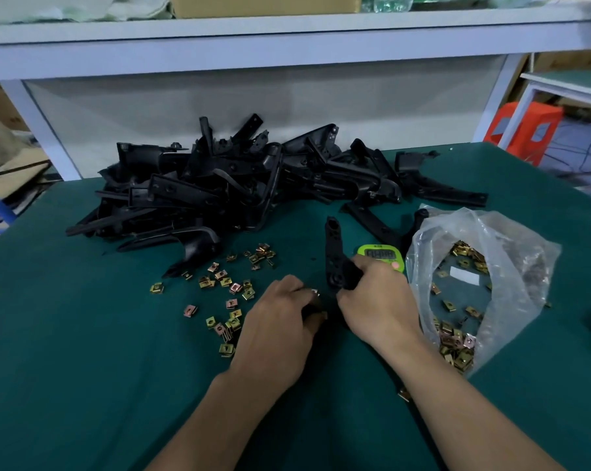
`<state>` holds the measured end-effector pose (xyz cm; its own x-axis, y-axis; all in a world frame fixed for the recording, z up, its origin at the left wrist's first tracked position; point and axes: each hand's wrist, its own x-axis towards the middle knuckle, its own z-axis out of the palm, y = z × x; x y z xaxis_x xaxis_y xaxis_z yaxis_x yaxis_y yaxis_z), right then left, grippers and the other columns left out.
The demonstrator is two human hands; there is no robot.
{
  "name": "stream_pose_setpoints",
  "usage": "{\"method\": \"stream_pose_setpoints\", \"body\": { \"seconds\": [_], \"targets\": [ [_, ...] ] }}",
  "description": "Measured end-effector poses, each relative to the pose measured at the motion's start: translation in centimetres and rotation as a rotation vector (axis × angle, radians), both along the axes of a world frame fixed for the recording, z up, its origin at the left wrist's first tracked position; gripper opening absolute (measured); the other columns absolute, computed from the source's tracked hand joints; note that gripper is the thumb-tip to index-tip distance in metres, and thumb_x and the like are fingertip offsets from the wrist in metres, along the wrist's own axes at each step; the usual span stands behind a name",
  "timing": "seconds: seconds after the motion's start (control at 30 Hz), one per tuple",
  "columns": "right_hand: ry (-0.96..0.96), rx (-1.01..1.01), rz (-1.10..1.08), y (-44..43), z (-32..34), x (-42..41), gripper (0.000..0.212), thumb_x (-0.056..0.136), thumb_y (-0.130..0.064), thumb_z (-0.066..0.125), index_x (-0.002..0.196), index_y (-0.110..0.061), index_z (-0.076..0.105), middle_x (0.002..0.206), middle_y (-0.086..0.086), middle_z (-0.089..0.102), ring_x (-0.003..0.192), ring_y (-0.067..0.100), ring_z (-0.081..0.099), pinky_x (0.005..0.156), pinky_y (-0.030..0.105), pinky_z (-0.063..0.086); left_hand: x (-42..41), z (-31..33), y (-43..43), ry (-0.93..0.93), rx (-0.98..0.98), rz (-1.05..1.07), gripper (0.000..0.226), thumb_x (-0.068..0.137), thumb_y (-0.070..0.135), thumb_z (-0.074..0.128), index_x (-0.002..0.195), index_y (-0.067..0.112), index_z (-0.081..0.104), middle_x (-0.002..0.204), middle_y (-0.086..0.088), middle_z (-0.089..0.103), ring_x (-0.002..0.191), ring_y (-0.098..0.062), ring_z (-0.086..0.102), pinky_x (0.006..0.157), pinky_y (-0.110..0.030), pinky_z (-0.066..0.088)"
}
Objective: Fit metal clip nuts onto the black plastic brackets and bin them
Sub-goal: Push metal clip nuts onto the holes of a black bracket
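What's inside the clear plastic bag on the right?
Brass-coloured metal clip nuts lie loose inside the clear plastic bag, plus a small white slip. Crumpled plastic at the right side blurs whatever lies there.

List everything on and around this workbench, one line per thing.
bracket pile: many, black, back of the table
bracket in hand: one, black, standing up between the hands
loose clip nuts: dozens, brass and copper, scattered left of the hands
bag: one, clear plastic, right side, open, more clip nuts inside
timer: one, green, just behind the right hand
table: one, dark green top
shelf: one, white, above the table
cardboard box: one, brown, on the shelf
stool: one, orange, far right, off the table
left hand: grips the bracket's near end, a clip nut at its fingertips
right hand: grips the bracket's middle
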<state>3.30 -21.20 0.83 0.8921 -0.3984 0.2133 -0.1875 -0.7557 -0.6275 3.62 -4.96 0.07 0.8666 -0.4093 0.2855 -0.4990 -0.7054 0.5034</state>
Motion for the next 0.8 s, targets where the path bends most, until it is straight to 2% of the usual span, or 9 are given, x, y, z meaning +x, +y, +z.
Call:
{"method": "stream_pose_setpoints", "body": {
  "seconds": [0.13,0.23,0.33,0.4,0.47,0.53,0.6,0.67,0.8],
  "targets": [
    [0.011,-0.011,0.028,-0.1,0.0,-0.1,0.023,0.081,-0.021,0.067,0.103,-0.028,0.069,0.076,-0.002,0.065,0.082,0.031,0.065,0.061,0.031,0.046,-0.6,0.1,0.3,0.098,-0.210,0.106,0.020,0.096,0.021,0.066,0.092,0.039,0.057,0.084,0.016,0.063,0.079,-0.002,0.058,0.065,-0.010,0.041],
    [0.002,-0.060,0.050,-0.1,0.1,-0.2,0.024,0.081,-0.022,0.068,0.104,-0.029,0.068,0.076,-0.003,0.066,0.080,0.031,0.065,0.060,0.031,0.045,-0.5,0.7,0.9,0.105,-0.384,0.200,0.018,0.098,0.024,0.062,0.096,0.041,0.056,0.088,0.028,0.067,0.080,0.004,0.062,0.066,-0.006,0.043],
    [0.002,-0.143,0.075,0.3,0.3,-0.5,0.025,0.080,-0.023,0.071,0.104,-0.031,0.066,0.066,-0.010,0.055,0.071,0.028,0.062,0.059,0.029,0.041,0.0,1.3,1.7,0.164,-0.483,0.242,0.024,0.097,0.019,0.061,0.104,0.040,0.069,0.073,0.019,0.071,0.071,-0.002,0.067,0.060,-0.008,0.045],
    [-0.008,-0.203,0.091,0.5,0.4,-0.6,0.027,0.079,-0.025,0.072,0.104,-0.032,0.065,0.068,-0.009,0.059,0.069,0.027,0.061,0.060,0.028,0.040,0.4,1.4,1.9,0.267,-0.575,0.241,0.020,0.097,0.017,0.064,0.098,0.034,0.075,0.071,0.015,0.074,0.070,-0.001,0.070,0.062,-0.009,0.048],
    [-0.035,-0.250,0.101,0.6,0.6,-0.7,0.025,0.078,-0.025,0.074,0.100,-0.032,0.065,0.064,-0.009,0.054,0.061,0.024,0.051,0.058,0.028,0.037,0.5,1.5,1.9,0.357,-0.703,0.249,0.014,0.095,0.019,0.070,0.087,0.029,0.077,0.073,0.008,0.077,0.069,-0.008,0.074,0.061,-0.017,0.052],
    [-0.060,-0.282,0.118,0.6,0.6,-0.8,0.024,0.077,-0.023,0.077,0.095,-0.032,0.064,0.060,-0.010,0.045,0.057,0.020,0.042,0.056,0.027,0.034,0.3,1.7,1.9,0.411,-0.818,0.248,0.018,0.090,0.028,0.077,0.072,0.023,0.077,0.068,-0.002,0.076,0.060,-0.017,0.073,0.053,-0.020,0.052],
    [-0.054,-0.302,0.131,0.6,0.7,-0.9,0.022,0.076,-0.023,0.077,0.092,-0.031,0.064,0.059,-0.010,0.048,0.057,0.020,0.042,0.055,0.027,0.034,0.1,2.1,1.9,0.450,-0.881,0.232,0.028,0.081,0.044,0.079,0.064,0.022,0.075,0.063,-0.007,0.073,0.052,-0.020,0.069,0.049,-0.020,0.049],
    [-0.040,-0.318,0.131,0.6,0.8,-0.9,0.021,0.076,-0.022,0.077,0.088,-0.029,0.061,0.060,-0.006,0.054,0.056,0.023,0.045,0.054,0.028,0.034,-0.1,2.4,2.0,0.453,-0.914,0.194,0.030,0.072,0.050,0.078,0.066,0.021,0.077,0.066,-0.007,0.074,0.055,-0.019,0.070,0.050,-0.020,0.051],
    [-0.032,-0.364,0.138,0.4,0.9,-0.8,0.022,0.075,-0.022,0.076,0.085,-0.028,0.058,0.061,-0.003,0.059,0.060,0.029,0.056,0.054,0.029,0.037,0.2,2.5,2.4,0.435,-0.932,0.118,0.006,0.078,0.028,0.079,0.082,0.026,0.084,0.077,-0.005,0.078,0.063,-0.015,0.072,0.059,-0.020,0.056]
  ]
}}
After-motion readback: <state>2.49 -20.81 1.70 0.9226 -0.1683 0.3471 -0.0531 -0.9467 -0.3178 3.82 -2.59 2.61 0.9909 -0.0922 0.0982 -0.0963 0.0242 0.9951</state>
